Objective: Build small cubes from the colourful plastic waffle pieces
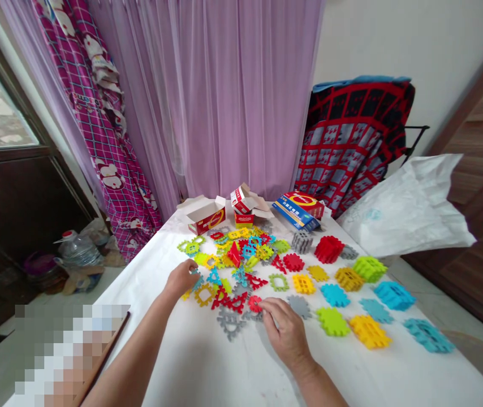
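My left hand (182,278) is at the left edge of a loose heap of colourful plastic interlocking building pieces (228,260). Its fingers are curled in, right beside a blue piece (198,281); whether they grip it is hidden. With thumb and fingertips, my right hand (284,328) pinches a small red interlocking piece (254,304) at the near side of the heap. Under and beside that piece lie grey triangular pieces (230,323) and red frame pieces (235,302). A grey square piece (298,306) lies just beyond my right hand.
Stacks sorted by colour stand on the right: red (328,249), yellow (369,331), green (332,321) and blue (394,295). Open cardboard boxes (207,219) and a blue box (296,215) line the back. A white bag (411,209) rests at the right edge.
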The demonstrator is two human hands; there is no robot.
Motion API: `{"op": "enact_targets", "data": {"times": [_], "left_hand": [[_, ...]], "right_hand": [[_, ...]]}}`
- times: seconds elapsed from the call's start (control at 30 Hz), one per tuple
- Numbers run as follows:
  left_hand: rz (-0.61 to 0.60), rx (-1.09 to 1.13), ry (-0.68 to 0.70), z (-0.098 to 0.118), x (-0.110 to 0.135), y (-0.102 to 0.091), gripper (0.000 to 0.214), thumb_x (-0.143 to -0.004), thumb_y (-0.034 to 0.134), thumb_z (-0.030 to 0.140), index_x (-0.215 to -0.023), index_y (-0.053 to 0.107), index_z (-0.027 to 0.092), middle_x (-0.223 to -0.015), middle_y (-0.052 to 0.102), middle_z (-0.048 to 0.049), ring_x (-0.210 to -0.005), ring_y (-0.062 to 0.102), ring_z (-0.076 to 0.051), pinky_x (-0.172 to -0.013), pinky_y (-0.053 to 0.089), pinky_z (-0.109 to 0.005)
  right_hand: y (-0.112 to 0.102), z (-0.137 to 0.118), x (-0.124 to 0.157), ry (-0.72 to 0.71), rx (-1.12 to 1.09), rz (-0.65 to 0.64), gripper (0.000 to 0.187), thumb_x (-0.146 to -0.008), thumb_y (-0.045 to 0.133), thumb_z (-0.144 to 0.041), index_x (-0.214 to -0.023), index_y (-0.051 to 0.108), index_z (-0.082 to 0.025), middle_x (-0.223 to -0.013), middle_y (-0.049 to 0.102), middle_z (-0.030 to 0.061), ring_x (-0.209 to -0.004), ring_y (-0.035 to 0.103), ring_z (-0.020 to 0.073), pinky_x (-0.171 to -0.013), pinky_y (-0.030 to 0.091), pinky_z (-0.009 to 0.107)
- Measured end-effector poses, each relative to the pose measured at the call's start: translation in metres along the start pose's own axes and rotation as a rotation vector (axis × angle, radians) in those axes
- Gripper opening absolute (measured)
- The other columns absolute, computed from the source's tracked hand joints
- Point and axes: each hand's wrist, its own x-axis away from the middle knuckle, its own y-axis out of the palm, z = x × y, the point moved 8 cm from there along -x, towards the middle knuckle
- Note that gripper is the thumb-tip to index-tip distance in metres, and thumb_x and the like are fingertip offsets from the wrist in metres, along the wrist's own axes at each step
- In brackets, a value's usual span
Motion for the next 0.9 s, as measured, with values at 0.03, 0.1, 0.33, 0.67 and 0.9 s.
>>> {"op": "enact_targets", "data": {"times": [0.03,0.1,0.33,0.67,0.9], "left_hand": [[0.010,0.035,0.021,0.004,-0.001,-0.003,0.020,-0.070,0.062,0.023,-0.089,0.068,0.022,-0.091,0.075,-0.0030,-0.083,0.070,-0.019,-0.072,0.050,-0.027],[0.044,0.106,0.074,0.016,0.000,-0.009,0.015,-0.074,0.058,0.024,-0.086,0.067,0.023,-0.082,0.075,-0.0003,-0.077,0.070,-0.017,-0.068,0.050,-0.025],[0.236,0.314,0.336,0.085,0.066,0.001,0.021,-0.085,0.052,0.036,-0.096,0.066,0.024,-0.097,0.074,-0.0045,-0.091,0.067,-0.020,-0.085,0.051,-0.033],[0.202,0.357,0.884,0.147,0.147,0.037,0.012,-0.090,0.056,0.024,-0.093,0.067,0.024,-0.083,0.074,-0.0046,-0.079,0.068,-0.018,-0.075,0.053,-0.031],[0.230,0.587,0.485,0.105,0.125,0.036,0.023,-0.083,0.058,0.040,-0.097,0.066,0.022,-0.096,0.073,-0.0090,-0.089,0.068,-0.022,-0.079,0.055,-0.036]], "right_hand": [[0.000,0.000,0.000,0.003,-0.008,-0.004,0.025,-0.089,0.048,-0.015,-0.097,0.071,-0.024,-0.091,0.073,0.0055,-0.086,0.068,0.0184,-0.079,0.057,0.032],[-0.001,-0.001,-0.002,0.013,-0.030,-0.004,0.026,-0.088,0.048,-0.016,-0.095,0.071,-0.024,-0.090,0.073,0.0057,-0.085,0.068,0.0191,-0.078,0.056,0.032],[0.017,0.025,0.004,0.531,-0.431,-0.059,0.033,-0.090,0.052,-0.043,-0.106,0.069,-0.020,-0.075,0.072,0.0052,-0.063,0.066,0.0181,-0.059,0.052,0.029],[0.032,0.036,0.012,0.992,-0.941,-0.077,0.034,-0.063,0.076,-0.047,-0.078,0.068,-0.017,-0.054,0.059,-0.0031,-0.047,0.050,0.0089,-0.042,0.034,0.018],[0.026,0.042,0.010,0.935,-0.887,0.012,0.025,-0.064,0.071,-0.041,-0.075,0.063,-0.020,-0.054,0.055,-0.0058,-0.047,0.045,0.0085,-0.044,0.035,0.019]]}}
